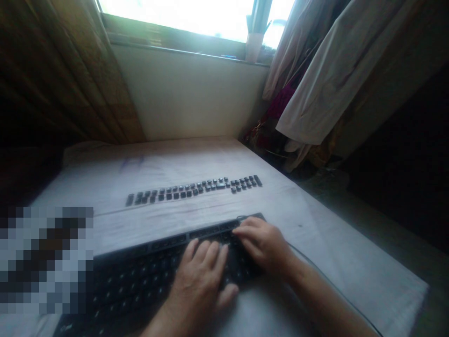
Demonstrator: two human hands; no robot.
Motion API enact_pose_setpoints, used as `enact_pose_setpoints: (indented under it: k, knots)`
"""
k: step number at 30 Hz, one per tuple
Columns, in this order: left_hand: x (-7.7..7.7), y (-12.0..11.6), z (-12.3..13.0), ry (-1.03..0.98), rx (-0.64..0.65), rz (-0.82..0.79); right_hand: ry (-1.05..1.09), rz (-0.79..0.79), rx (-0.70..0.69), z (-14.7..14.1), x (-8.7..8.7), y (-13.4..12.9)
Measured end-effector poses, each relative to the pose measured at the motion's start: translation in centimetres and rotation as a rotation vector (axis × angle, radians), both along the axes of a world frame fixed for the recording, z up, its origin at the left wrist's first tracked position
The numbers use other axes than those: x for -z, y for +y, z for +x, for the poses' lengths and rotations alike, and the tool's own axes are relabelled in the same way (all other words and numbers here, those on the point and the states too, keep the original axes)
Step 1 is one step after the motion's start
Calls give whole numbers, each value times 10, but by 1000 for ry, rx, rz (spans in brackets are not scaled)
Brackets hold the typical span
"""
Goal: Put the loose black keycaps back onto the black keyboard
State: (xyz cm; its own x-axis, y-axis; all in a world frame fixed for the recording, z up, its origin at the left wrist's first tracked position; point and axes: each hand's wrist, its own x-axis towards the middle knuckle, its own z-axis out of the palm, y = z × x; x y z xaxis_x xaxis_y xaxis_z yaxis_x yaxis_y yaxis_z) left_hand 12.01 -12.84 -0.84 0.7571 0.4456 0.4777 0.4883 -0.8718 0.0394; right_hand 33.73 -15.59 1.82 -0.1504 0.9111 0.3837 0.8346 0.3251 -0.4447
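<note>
A black computer keyboard [138, 274] lies slanted across the white cloth in front of me. My left hand [199, 276] rests palm down over its right half, fingers spread and thumb out to the side. At the keyboard's far right end, my right hand [264, 243] bends over the keys, its thumb and fingertips drawn close together. Whatever may be between those fingertips is too blurred to make out. Beyond the keyboard, several loose black keycaps [182, 193] are laid out in rows on the cloth.
A white cloth [308, 234] covers the surface. A dark cable [326, 278] runs along the right side, partly behind my right forearm. At the back are a wall and a bright window [175, 18]. Brown curtains [80, 84] hang left, and pale clothes [322, 79] hang right.
</note>
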Motion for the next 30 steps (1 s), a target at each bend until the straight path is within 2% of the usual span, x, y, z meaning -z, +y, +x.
enact_pose_setpoints:
  k: [3, 6, 11, 15, 19, 26, 30]
  knots:
    - [-1, 0, 1, 4, -6, -7, -73, -1, -72, -6, -1, -2]
    - [-2, 1, 3, 28, -5, -46, -121, -27, -72, -13, 0, -3]
    - [1, 2, 3, -3, 2, -5, -14, -27, -67, -10, 2, -1]
    - [6, 1, 1, -83, 7, 56, 123, 59, 58, 9, -3, 3]
    - [7, 2, 2, -104, 5, 61, 88, 23, 154, 28, -11, 10]
    - [21, 12, 6, -261, 17, 216, -236, -233, 360, 47, -21, 55]
    - [33, 19, 9, -309, 35, 296, -337, -278, 406, 50, -18, 86]
